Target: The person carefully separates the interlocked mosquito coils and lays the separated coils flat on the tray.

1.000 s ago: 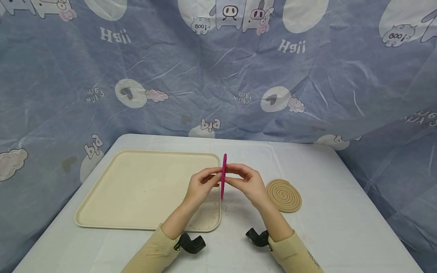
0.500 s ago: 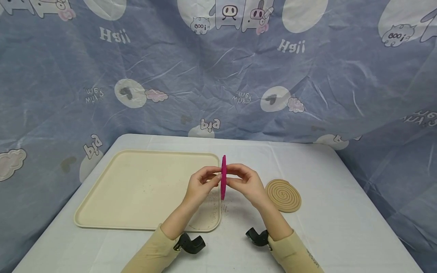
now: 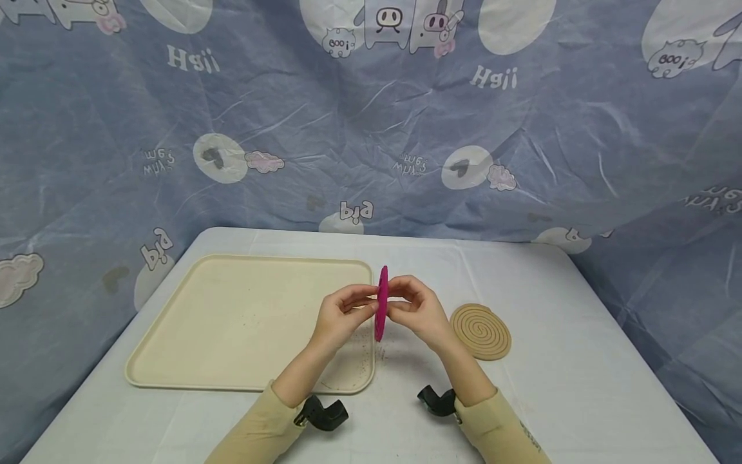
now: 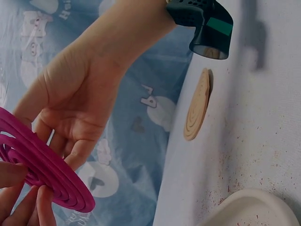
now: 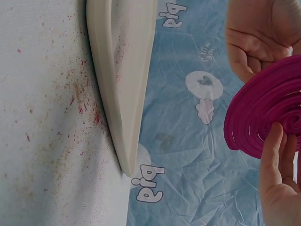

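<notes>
A magenta mosquito coil (image 3: 381,304) is held upright in the air, edge-on in the head view, just above the tray's right end. My left hand (image 3: 340,317) grips it from the left with thumb and fingers. From the other side my right hand (image 3: 418,314) pinches it too. The left wrist view shows several fingertips on the face of the coil (image 4: 56,176), whose rings lie close together with narrow gaps. In the right wrist view fingertips press near the middle of the spiral (image 5: 254,113); part of it is cut off by the frame.
A tan spiral coil (image 3: 481,332) lies flat on the white table (image 3: 556,361), right of my right forearm. The cream tray (image 3: 243,322) fills the left side. Reddish crumbs (image 5: 84,101) lie around its near right corner. A blue printed cloth (image 3: 371,129) hangs behind.
The magenta coil has sunk slightly and turned a little, showing slightly more of its face. Both hands stay on it, with only small finger shifts.
</notes>
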The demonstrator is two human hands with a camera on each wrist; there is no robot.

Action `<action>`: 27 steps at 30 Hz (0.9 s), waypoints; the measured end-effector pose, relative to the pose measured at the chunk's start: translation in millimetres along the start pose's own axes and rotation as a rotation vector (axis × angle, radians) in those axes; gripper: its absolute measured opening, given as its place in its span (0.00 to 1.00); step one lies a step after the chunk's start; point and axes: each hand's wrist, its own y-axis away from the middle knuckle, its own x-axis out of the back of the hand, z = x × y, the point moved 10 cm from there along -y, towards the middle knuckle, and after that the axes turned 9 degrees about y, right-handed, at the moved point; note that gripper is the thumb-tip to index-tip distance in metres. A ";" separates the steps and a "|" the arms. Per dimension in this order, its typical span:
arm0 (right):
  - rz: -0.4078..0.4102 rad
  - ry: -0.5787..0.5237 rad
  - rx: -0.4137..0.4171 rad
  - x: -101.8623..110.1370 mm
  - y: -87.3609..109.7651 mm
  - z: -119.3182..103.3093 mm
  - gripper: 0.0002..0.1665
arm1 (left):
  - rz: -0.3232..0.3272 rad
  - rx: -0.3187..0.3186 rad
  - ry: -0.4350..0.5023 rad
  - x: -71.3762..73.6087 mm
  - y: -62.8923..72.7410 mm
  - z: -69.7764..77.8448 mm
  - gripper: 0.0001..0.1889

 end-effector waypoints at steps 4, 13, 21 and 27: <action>0.024 0.009 -0.009 3.0 -0.5 2.3 0.19 | 0.015 -0.012 -0.073 1.1 -0.4 1.1 0.13; 0.055 0.071 -0.043 7.4 -0.8 5.2 0.14 | 0.038 -0.014 -0.088 2.5 -0.8 -0.6 0.13; 0.047 0.098 -0.006 6.2 -0.5 0.1 0.14 | 0.060 -0.047 -0.109 3.2 1.2 7.8 0.13; 0.044 0.117 0.030 5.5 -0.3 -4.1 0.16 | 0.053 -0.050 -0.110 4.6 0.5 7.3 0.13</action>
